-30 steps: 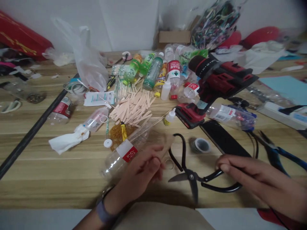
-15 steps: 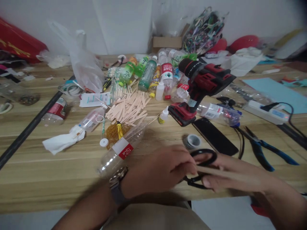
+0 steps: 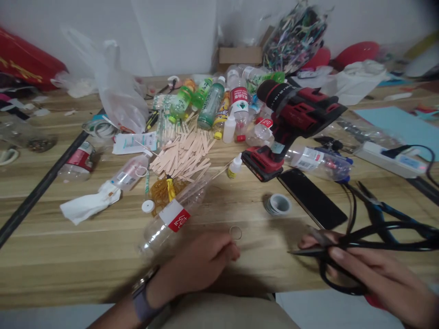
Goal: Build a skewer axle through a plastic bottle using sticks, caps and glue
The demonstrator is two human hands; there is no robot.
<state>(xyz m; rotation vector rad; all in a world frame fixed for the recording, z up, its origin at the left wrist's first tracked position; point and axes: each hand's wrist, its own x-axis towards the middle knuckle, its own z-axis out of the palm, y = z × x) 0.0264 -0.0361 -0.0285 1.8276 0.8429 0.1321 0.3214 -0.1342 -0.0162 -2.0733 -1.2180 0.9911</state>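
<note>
My left hand (image 3: 202, 258) is low at the centre, its fingers curled and closed. A thin pale ring (image 3: 235, 233) shows right at its fingertips; whether it is held or lies on the wood is unclear. At the lower right, my right hand (image 3: 377, 269) grips black-handled scissors (image 3: 372, 233), blades pointing left and handle loops spread around the fingers. A grey roll (image 3: 279, 204) stands between and beyond the hands. Left of it, a clear bottle with a red and white label (image 3: 174, 214) lies near rubber bands (image 3: 159, 194).
Wooden sticks (image 3: 185, 153) are heaped mid-table before several bottles. A red and black drill (image 3: 298, 114) stands above a small glue bottle (image 3: 235, 167) and a black phone (image 3: 312, 198). Blue-handled pliers (image 3: 380, 214) lie behind the scissors. A power strip (image 3: 391, 160) sits at right.
My hands have moved apart, the left one leftward and the right one rightward with the scissors. The thin ring now shows by my left fingertips.
</note>
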